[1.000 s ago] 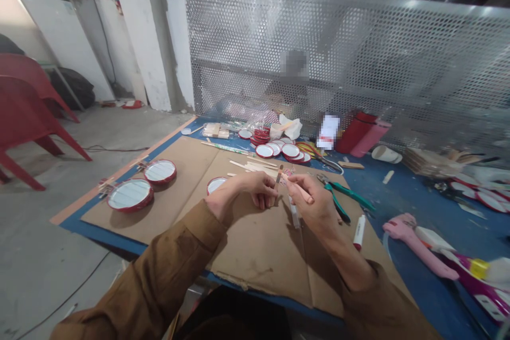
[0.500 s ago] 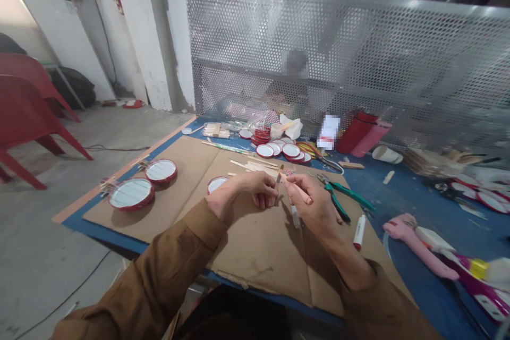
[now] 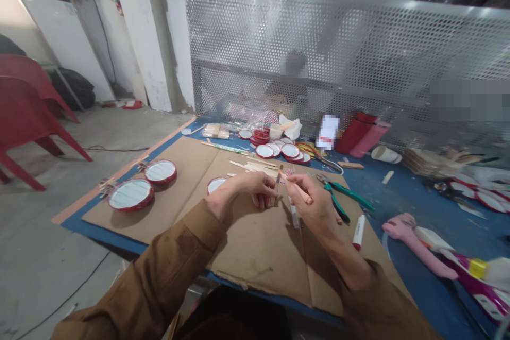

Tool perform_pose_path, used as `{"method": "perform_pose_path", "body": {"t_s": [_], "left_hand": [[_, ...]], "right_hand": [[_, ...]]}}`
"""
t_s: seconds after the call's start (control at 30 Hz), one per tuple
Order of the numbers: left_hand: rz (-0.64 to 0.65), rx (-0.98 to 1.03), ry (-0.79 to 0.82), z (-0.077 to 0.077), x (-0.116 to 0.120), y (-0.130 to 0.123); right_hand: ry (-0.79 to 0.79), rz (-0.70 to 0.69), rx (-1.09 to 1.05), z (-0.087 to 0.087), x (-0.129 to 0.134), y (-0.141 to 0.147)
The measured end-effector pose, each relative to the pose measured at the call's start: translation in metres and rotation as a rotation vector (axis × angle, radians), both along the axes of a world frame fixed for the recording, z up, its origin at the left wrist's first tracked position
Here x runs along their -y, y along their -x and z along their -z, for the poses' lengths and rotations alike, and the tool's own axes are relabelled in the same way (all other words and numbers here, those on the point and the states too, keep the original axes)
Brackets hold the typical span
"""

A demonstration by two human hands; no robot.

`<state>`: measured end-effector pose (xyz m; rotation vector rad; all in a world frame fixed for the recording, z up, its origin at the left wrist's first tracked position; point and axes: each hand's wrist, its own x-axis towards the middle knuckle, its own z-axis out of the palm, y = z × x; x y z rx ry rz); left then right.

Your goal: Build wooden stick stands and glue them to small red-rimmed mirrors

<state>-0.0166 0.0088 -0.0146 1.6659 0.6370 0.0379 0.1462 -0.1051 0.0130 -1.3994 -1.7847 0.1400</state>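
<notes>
My left hand [image 3: 261, 189] is closed in a pinch over the cardboard sheet [image 3: 255, 255]. A narrow flat piece [image 3: 280, 173], brown and greyish like a wooden stick, rises from its fingertips. Close beside it, my right hand [image 3: 313, 199] is curled with its fingertips near that piece; whatever it grips is mostly hidden. A pale, clear-looking strip [image 3: 294, 216] shows below the right fingers. Just beyond the hands lie several loose wooden sticks [image 3: 255, 166]. Under my left forearm, a red-rimmed white disc [image 3: 216, 185] is partly covered.
Two red-rimmed round pieces with sticks [image 3: 130, 195] lie at left. Green-handled pliers [image 3: 338, 202], a white marker [image 3: 359, 232] and a pink glue gun [image 3: 420, 244] lie at right. Red-rimmed lids [image 3: 290, 151] are heaped before a perforated metal screen [image 3: 255, 37].
Both hands keep nearly the same position and grip. The whole view has shifted very slightly.
</notes>
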Motion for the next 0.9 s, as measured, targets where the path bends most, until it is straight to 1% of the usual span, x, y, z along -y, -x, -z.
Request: {"method": "perform_pose_path", "body": {"t_s": [0.23, 0.47, 0.63, 0.9], "left_hand": [[0.013, 0.019, -0.015, -0.0021, 0.0018, 0.0009], [0.0, -0.002, -0.005, -0.0041, 0.0033, 0.0002], [-0.005, 0.011, -0.007, -0.0028, 0.0032, 0.0002], [0.011, 0.024, -0.021, -0.0019, 0.0016, 0.0004]], "right_hand": [[-0.002, 0.009, -0.042, -0.0003, 0.0004, 0.0004], [-0.002, 0.009, -0.014, -0.0001, -0.0005, -0.0011], [0.014, 0.014, -0.013, 0.0016, -0.0006, -0.0024], [0.004, -0.013, 0.019, -0.0009, 0.0004, -0.0001]]}}
